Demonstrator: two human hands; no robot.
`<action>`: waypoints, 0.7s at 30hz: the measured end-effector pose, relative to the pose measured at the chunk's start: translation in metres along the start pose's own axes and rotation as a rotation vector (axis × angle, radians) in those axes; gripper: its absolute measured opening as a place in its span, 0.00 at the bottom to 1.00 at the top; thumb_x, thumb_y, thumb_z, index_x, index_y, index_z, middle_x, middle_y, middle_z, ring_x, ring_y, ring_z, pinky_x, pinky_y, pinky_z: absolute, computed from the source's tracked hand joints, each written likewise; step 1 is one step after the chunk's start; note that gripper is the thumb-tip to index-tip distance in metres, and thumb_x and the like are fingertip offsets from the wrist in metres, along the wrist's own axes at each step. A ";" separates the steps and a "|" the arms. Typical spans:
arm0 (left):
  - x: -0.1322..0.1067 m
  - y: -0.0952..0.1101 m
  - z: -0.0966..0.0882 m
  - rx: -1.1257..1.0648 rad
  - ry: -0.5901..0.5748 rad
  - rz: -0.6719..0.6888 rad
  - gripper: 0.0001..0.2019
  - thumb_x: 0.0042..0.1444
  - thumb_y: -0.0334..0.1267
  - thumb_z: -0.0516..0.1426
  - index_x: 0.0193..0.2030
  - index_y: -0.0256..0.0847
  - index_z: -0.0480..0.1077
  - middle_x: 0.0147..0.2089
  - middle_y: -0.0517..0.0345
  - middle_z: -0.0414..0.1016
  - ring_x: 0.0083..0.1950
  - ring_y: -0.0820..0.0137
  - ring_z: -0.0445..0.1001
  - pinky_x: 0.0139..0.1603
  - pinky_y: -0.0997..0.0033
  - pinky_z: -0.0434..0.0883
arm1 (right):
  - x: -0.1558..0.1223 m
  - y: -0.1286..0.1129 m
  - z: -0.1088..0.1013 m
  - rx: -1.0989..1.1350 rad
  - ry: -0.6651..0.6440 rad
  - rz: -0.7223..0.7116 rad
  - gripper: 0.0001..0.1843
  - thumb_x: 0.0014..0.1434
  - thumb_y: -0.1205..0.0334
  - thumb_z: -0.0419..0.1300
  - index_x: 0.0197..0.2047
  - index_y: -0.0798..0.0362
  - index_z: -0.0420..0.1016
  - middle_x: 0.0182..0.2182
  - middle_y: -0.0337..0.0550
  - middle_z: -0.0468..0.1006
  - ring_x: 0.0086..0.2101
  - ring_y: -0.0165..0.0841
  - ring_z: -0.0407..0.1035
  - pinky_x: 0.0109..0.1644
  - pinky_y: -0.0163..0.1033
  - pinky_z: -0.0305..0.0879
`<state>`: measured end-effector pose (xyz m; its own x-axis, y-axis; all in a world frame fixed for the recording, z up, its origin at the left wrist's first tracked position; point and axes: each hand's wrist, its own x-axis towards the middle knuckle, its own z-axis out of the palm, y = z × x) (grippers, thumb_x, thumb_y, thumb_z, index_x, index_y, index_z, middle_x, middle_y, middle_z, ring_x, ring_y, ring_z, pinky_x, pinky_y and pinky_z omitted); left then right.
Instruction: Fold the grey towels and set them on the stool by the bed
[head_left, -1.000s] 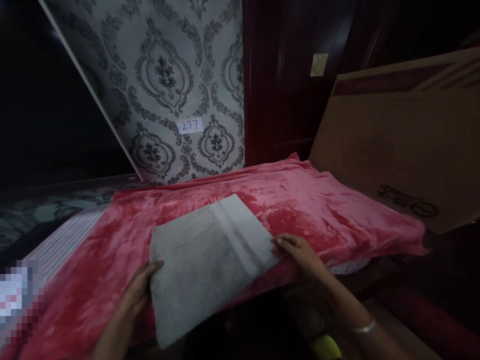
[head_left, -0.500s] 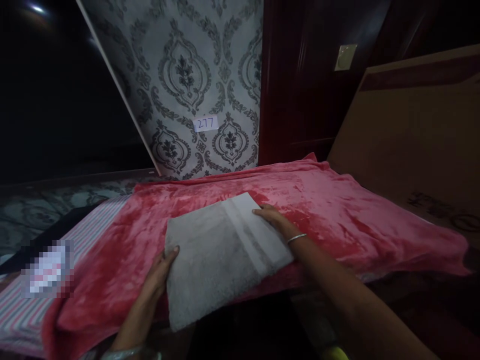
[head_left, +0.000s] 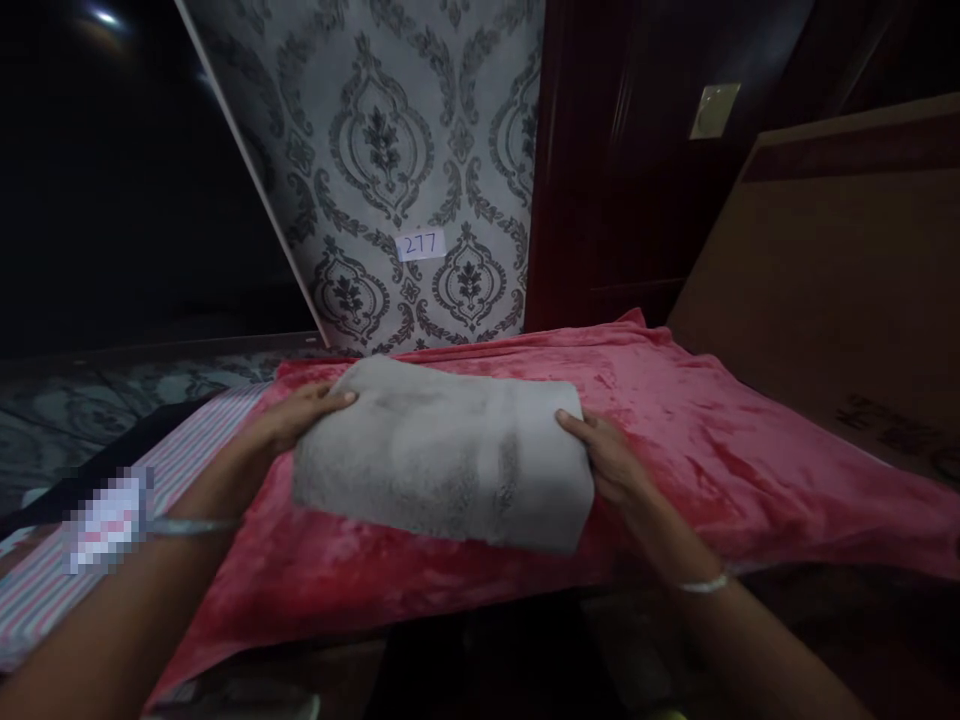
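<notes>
A grey folded towel [head_left: 427,450] with a paler woven band near its right end is held up in front of me, above a pink plush blanket [head_left: 697,430]. My left hand [head_left: 307,412] grips its upper left corner, thumb on the near face. At the right edge my right hand [head_left: 604,450] pinches it, thumb in front and the other fingers partly hidden behind. The towel bows and tilts between both hands. A bracelet circles each wrist.
Striped cloth [head_left: 180,460] lies left of the blanket. A large cardboard box [head_left: 847,290] leans at the right. Behind are a dark screen [head_left: 135,190], patterned wallpaper [head_left: 382,150] with a paper label [head_left: 421,244] reading 277, and a dark red panel [head_left: 615,180].
The towel has swung round and tipped, its left side rising. My left hand has moved up to the upper corner; my right hand has shifted slightly right and down.
</notes>
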<state>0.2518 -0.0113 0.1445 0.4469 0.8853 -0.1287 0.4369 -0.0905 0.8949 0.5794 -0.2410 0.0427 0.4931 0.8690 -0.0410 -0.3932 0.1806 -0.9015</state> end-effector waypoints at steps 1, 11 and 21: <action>0.014 0.015 -0.007 0.044 -0.046 0.034 0.30 0.38 0.55 0.71 0.46 0.40 0.78 0.45 0.48 0.83 0.49 0.55 0.81 0.48 0.61 0.79 | -0.012 -0.001 0.001 0.024 0.029 -0.023 0.28 0.41 0.50 0.77 0.43 0.54 0.78 0.36 0.45 0.83 0.33 0.38 0.76 0.35 0.38 0.71; 0.138 -0.033 0.101 0.893 0.041 0.006 0.22 0.60 0.50 0.56 0.52 0.35 0.77 0.55 0.39 0.80 0.56 0.55 0.78 0.54 0.63 0.74 | -0.042 0.107 0.000 0.225 0.173 0.322 0.29 0.35 0.57 0.78 0.41 0.51 0.73 0.33 0.41 0.82 0.33 0.39 0.77 0.44 0.49 0.76; 0.154 -0.058 0.105 1.020 0.114 0.074 0.22 0.67 0.49 0.50 0.54 0.35 0.75 0.55 0.39 0.80 0.55 0.59 0.78 0.50 0.68 0.72 | -0.040 0.117 0.001 0.215 0.148 0.279 0.36 0.36 0.51 0.80 0.46 0.50 0.71 0.38 0.43 0.83 0.37 0.43 0.78 0.44 0.54 0.77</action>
<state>0.3772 0.0819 0.0274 0.4460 0.8950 0.0011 0.8902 -0.4437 0.1036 0.5126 -0.2538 -0.0605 0.4443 0.8255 -0.3481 -0.6744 0.0524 -0.7365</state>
